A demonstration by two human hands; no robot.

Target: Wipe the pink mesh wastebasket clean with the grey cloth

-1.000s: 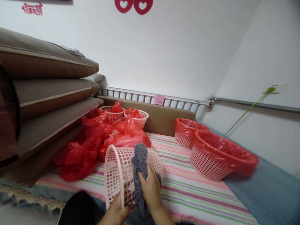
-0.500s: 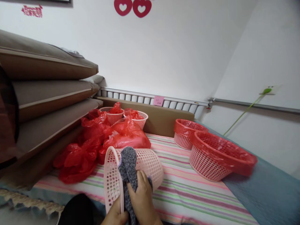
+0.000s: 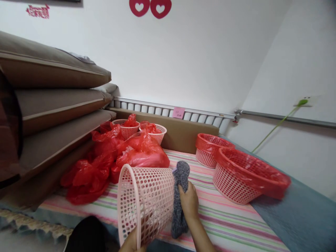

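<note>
A pink perforated basket [image 3: 157, 189] lies tipped on its side in the air over the striped sheet, its mouth facing left. My left hand [image 3: 131, 241] grips its rim at the bottom of the view, fingers partly hidden by the basket. With my right hand [image 3: 189, 201] closed on it, a dark grey cloth [image 3: 180, 203] is held against the basket's base at the right. Part of the cloth hangs down below my fingers.
Red plastic bags [image 3: 143, 152] lie behind and left, before two small baskets [image 3: 127, 131]. Two red-lined baskets [image 3: 233, 183] stand at right. Stacked cushions [image 3: 60, 101] rise at left. The striped sheet [image 3: 231, 224] covers the surface; a radiator [image 3: 157, 109] runs along the wall.
My right hand has moved right with the grey cloth, from the basket's side near the rim to its base. My left hand stays at the rim, and the basket has turned slightly.
</note>
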